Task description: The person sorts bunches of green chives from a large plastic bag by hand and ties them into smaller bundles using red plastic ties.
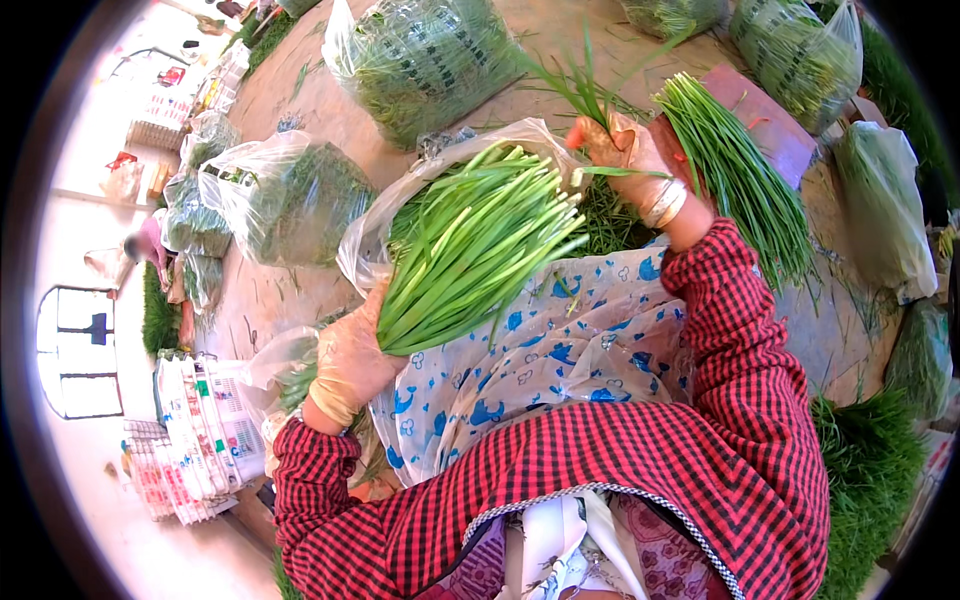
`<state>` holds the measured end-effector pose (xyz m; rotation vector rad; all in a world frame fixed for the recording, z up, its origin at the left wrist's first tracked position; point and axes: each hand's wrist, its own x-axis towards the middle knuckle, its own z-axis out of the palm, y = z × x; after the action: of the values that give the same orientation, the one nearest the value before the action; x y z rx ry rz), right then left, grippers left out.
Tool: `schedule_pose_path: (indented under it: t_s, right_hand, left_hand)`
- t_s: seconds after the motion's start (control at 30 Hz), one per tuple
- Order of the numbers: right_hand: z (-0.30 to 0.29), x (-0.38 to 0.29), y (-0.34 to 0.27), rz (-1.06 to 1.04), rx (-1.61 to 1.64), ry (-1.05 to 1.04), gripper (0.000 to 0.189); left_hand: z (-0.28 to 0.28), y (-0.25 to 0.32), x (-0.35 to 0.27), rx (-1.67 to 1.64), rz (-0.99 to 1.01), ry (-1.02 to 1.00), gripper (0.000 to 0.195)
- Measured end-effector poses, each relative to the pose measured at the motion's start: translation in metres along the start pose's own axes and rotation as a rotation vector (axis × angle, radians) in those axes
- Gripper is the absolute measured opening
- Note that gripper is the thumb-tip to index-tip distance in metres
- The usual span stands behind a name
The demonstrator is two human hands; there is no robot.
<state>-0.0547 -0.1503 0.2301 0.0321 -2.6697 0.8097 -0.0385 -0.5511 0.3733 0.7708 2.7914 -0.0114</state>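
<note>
My left hand [349, 367], in a thin translucent glove, grips a thick bunch of Chinese chives [480, 259] by its leafy end. The pale cut ends point up and to the right, over an open clear plastic bag [364, 236] with more chives inside. My right hand [626, 154], gloved too, is raised beyond the bag and closed around a few loose chive leaves [589, 90]. One separate leaf lies across its wrist. To its right rests a larger bundle of chives [739, 176]. A clear apron with blue prints [517, 345] covers my lap.
Filled plastic bags of greens [439, 71] stand on the floor ahead, with another bag [300, 199] at left. A pinkish board [765, 131] lies under the right bundle. Loose chives [870, 465] are heaped at right. Stacked printed bags [214, 424] and a person [157, 244] are at left.
</note>
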Motion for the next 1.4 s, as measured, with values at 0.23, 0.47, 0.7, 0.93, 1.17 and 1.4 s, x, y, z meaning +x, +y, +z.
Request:
schedule_pose_path:
  t_s: [0.23, 0.47, 0.7, 0.93, 1.17, 1.4]
  right_hand:
    - [-0.033, -0.026, -0.031, -0.215, 0.276, 0.032, 0.083]
    - [0.004, -0.016, -0.087, -0.569, 0.495, 0.017, 0.031]
    - [0.010, -0.047, -0.016, -0.085, 0.165, 0.093, 0.022]
    - [-0.021, -0.047, -0.044, -0.006, 0.191, -0.160, 0.061]
    - [-0.004, -0.039, -0.107, -0.286, 0.334, -0.369, 0.029]
    - [-0.013, -0.067, -0.110, -0.359, 0.253, -0.564, 0.014]
  left_hand:
    - [0.000, -0.003, 0.001, 0.155, 0.036, 0.137, 0.072]
    - [0.009, 0.002, 0.012, 0.176, 0.158, 0.188, 0.068]
    - [0.018, -0.026, 0.005, 0.382, 0.177, 0.270, 0.074]
    - [0.019, -0.026, 0.009, 0.432, 0.182, 0.287, 0.076]
    - [0.019, -0.023, 0.018, 0.477, 0.278, 0.278, 0.085]
    - [0.021, -0.031, 0.016, 0.532, 0.432, 0.348, 0.068]
